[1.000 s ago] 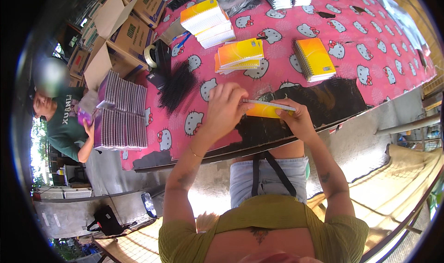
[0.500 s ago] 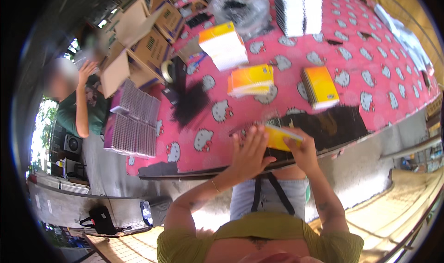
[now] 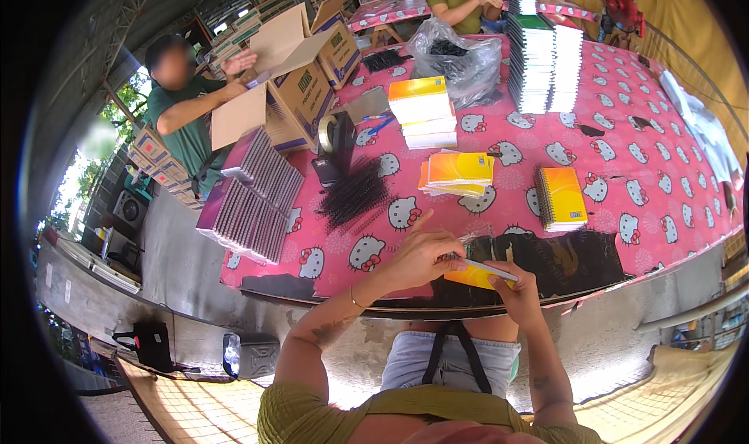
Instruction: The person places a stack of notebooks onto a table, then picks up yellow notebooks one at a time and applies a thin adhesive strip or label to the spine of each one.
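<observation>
A thin notebook [image 3: 470, 277] with a yellow cover is tilted up between my hands, just above the table's near edge. My right hand [image 3: 518, 292] grips its right end, thumb on top. Bent over its left end is my left hand [image 3: 427, 257], its fingers pinched at the notebook's edge; a dark bit shows at the fingertips, too small to name. Beyond lie loose yellow-orange notebooks [image 3: 460, 171] in a low stack. Farther right sits a pile of spiral-bound yellow notebooks [image 3: 562, 198]. Black plastic binding coils [image 3: 355, 194] lie heaped to the left.
Purple spiral notebooks [image 3: 253, 198] fill the table's left side, near a tape dispenser [image 3: 335, 147] and open cartons [image 3: 300, 93]. Tall white-paged stacks [image 3: 542, 69] and a clear plastic bag [image 3: 456, 62] stand at the back. One co-worker [image 3: 183, 112] is at the cartons, another [image 3: 460, 3] beyond.
My left hand has gone from lying flat over the notebook's left end to pinching its edge. The notebook is tilted up more. The view has shifted, showing more of the far side.
</observation>
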A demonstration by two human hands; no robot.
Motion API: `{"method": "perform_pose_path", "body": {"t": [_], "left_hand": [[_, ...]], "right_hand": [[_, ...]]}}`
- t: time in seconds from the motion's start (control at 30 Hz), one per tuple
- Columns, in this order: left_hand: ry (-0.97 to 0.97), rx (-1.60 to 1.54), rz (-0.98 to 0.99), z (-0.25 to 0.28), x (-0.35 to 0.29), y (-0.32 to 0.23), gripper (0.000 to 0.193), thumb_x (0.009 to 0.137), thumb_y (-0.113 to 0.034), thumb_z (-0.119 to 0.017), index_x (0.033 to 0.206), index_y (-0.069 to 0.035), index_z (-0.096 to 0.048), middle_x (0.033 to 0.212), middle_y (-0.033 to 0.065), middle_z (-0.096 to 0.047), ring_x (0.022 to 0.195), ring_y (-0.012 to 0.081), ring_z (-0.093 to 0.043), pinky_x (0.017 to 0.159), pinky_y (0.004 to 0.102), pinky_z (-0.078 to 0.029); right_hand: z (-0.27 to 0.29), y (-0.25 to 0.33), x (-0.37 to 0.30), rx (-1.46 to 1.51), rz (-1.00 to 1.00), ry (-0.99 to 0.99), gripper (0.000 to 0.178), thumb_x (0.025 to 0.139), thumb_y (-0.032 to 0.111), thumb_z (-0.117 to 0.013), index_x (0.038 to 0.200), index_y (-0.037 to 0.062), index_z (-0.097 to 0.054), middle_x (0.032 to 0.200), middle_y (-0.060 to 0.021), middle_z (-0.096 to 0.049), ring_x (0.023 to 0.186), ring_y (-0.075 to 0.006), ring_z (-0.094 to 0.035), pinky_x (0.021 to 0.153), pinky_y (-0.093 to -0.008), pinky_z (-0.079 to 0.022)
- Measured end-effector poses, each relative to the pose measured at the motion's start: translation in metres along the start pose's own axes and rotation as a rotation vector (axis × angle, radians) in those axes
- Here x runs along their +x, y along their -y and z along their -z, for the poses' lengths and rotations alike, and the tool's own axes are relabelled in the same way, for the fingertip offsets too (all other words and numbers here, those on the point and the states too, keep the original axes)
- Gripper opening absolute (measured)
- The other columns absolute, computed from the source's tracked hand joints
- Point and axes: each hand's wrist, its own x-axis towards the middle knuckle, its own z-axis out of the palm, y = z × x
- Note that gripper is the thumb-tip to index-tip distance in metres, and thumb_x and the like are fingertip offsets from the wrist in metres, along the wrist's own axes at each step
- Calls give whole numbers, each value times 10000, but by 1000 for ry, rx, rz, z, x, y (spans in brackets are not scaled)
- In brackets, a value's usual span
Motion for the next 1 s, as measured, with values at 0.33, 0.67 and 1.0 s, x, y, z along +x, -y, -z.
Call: {"method": "perform_pose_path", "body": {"t": [0.33,0.67,1.0], "left_hand": [[-181,604,28,-12,-7,-25,659,935,-526,-576,1392,-54,-528,1421,215,-522,1387,351,-445,1134,699,-143],[-119,746,27,-57,-36,-19,874,942,-664,-407,1464,37,-402,1557,247,-351,1451,418,-318,1108,722,-131],[-157,675,-89,-86,-49,-22,879,974,-660,-333,1464,69,-374,1539,277,-363,1457,457,-296,1115,718,-124]], "right_hand": [[-3,0,1,39,30,-94,227,941,8,-632,1160,-17,-687,1052,-123,-734,918,-106,-650,829,-251,-508],[-19,3,-1,189,-35,-122,276,952,31,-638,1216,-51,-641,1095,-78,-702,979,-100,-622,883,-256,-499],[-10,11,0,311,-151,-50,260,941,48,-655,1189,-29,-668,1042,-57,-721,936,-74,-625,844,-246,-512]]}}
